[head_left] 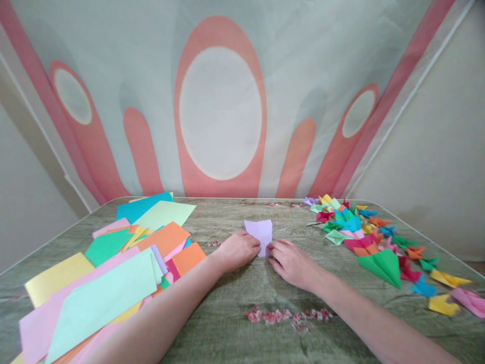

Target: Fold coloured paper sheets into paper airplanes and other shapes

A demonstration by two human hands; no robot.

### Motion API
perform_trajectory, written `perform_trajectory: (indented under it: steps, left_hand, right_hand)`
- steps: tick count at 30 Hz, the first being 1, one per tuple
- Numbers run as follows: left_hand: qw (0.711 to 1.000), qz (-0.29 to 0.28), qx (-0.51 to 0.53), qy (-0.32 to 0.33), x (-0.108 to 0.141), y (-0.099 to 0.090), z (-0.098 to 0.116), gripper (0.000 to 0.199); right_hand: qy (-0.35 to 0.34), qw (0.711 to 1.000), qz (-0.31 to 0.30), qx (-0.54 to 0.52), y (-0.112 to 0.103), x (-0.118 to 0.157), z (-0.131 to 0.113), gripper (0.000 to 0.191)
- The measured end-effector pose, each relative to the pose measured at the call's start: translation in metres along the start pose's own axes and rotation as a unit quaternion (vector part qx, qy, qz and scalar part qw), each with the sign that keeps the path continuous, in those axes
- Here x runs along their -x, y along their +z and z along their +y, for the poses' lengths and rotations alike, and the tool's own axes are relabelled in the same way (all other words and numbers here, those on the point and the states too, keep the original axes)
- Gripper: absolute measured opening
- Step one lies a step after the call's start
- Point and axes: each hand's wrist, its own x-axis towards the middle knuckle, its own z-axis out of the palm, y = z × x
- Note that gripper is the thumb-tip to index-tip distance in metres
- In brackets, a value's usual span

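While the left hand (pixel 239 250) grips the lilac paper (pixel 261 233), the right hand (pixel 295 262) touches its right edge, finger grip unclear. Loose sheets (pixel 108 285) lie left of the paper.

A small, pale lavender, roughly rectangular sheet of paper (pixel 259 233) sits near the middle of the wood-grained table (pixel 212 323), its far edge slightly uneven, its near left side partly hidden from sight.

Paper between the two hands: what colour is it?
Pale purple; the paper shows best in the head view, the only one here.
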Motion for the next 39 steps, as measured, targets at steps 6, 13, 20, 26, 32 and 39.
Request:
perform_trajectory:
  steps: [6, 13, 20, 26, 32, 39]
  left_hand:
    - [0.999, 0.015, -0.014, 0.031, -0.001, 0.002, 0.001, 0.015]
    - [0.998, 0.034, 0.003, 0.055, -0.003, 0.007, 0.007, 0.017]
    - [0.992, 0.044, 0.112, 0.03, -0.002, 0.011, 0.004, 0.022]
    - [0.96, 0.053, 0.274, -0.02, -0.002, 0.012, -0.002, 0.021]
    - [0.925, 0.058, 0.369, -0.074, -0.006, 0.016, -0.004, 0.019]
    - [0.915, 0.075, 0.376, -0.128, -0.01, 0.022, -0.003, 0.017]
  right_hand:
    - [0.017, 0.999, 0.046, -0.022, 0.005, -0.001, 0.005, 0.017]
    - [0.082, 0.99, 0.083, -0.084, 0.016, 0.0, 0.017, 0.014]
    - [0.099, 0.985, 0.074, -0.123, 0.019, -0.002, 0.024, 0.008]
    - [0.103, 0.981, 0.059, -0.15, 0.01, -0.004, 0.02, 0.008]
    - [0.091, 0.989, 0.047, -0.111, 0.007, -0.003, 0.016, 0.008]
    - [0.087, 0.99, 0.041, -0.103, 0.006, -0.003, 0.016, 0.008]
